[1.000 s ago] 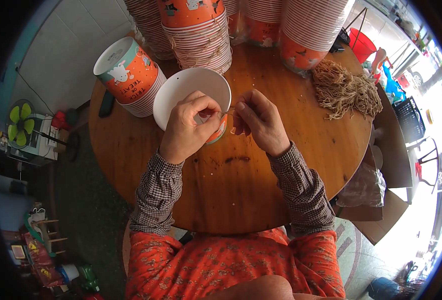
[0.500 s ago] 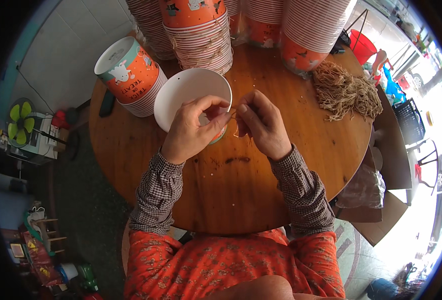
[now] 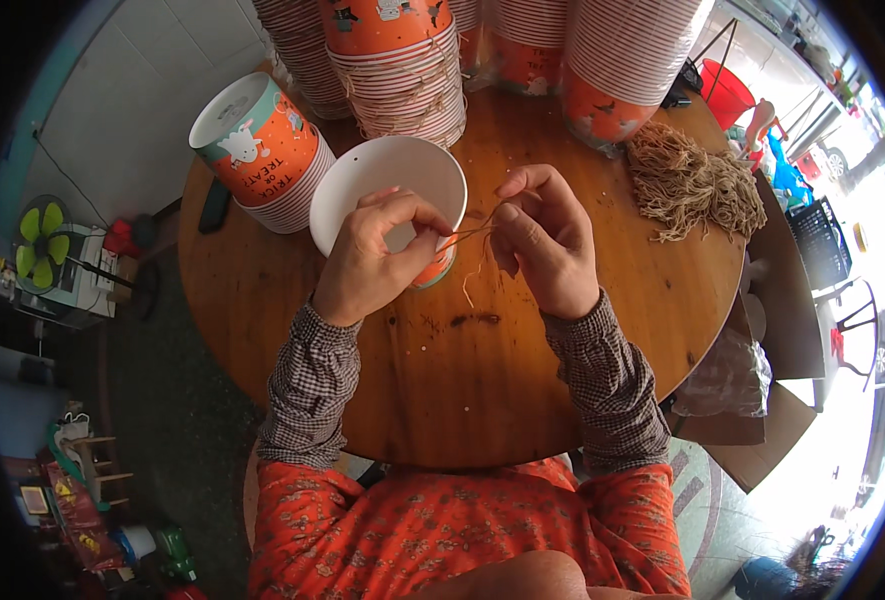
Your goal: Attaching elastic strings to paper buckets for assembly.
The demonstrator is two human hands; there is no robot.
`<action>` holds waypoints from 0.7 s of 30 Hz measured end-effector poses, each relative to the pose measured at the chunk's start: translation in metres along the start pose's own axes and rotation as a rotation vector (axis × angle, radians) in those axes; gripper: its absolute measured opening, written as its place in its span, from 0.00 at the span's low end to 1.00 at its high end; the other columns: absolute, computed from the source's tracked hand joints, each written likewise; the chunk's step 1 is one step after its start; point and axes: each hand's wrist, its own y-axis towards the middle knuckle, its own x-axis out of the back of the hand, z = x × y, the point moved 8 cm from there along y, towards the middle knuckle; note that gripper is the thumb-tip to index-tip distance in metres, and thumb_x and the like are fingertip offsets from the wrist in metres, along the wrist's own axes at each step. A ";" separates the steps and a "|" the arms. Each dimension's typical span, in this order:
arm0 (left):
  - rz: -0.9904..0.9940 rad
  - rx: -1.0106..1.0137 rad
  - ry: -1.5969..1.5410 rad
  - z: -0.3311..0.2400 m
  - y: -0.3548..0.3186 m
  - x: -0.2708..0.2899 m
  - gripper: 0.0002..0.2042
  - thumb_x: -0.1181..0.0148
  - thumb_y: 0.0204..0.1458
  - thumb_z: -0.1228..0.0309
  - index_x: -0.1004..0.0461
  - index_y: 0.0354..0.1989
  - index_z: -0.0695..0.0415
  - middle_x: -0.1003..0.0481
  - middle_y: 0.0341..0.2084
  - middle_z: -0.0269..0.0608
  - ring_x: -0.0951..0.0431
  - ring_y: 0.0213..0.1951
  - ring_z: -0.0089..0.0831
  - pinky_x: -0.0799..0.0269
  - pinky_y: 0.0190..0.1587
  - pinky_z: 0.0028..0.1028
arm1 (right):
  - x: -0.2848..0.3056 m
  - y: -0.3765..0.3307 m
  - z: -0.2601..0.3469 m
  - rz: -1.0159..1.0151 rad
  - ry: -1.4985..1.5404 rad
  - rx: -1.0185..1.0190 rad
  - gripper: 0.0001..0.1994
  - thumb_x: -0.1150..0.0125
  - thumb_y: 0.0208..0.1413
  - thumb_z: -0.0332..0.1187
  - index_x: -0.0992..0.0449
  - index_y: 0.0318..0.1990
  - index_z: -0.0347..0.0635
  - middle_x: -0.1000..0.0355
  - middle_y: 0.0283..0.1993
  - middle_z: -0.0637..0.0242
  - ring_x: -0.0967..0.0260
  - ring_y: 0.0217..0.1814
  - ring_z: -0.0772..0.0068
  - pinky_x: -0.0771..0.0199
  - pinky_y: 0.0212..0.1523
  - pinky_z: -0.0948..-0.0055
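Observation:
Thin tan twine (image 3: 476, 233) stretches between my two hands, and a loose end of it hangs down over the table. My left hand (image 3: 377, 258) pinches one end between thumb and fingers, just in front of a paper bucket (image 3: 347, 185). This bucket lies tipped with its white inside facing me, and my left hand covers part of it. My right hand (image 3: 552, 248) pinches the other side of the twine between thumb and forefinger. Whether a knot sits there is too small to tell.
Stacked orange buckets (image 3: 274, 165) lean on the left of the round wooden table (image 3: 442, 400). Taller bucket stacks (image 3: 402, 95) stand at the back, one with twine handles. A bundle of tan twine (image 3: 697, 185) lies at the right. Cardboard boxes (image 3: 772, 430) stand beyond the table's right edge.
My hands have moved apart, the right one to the right and the left one slightly left. More of the twine now shows between them. The tipped bucket has barely shifted.

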 end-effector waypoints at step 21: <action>-0.063 0.073 0.013 -0.008 -0.004 0.006 0.02 0.43 0.48 0.79 0.26 0.30 0.62 0.24 0.27 0.36 0.24 0.35 0.27 0.33 0.48 0.29 | -0.013 -0.004 0.002 0.042 -0.123 -0.065 0.05 0.48 0.60 0.24 0.33 0.43 0.39 0.34 0.29 0.75 0.40 0.26 0.89 0.37 0.25 0.86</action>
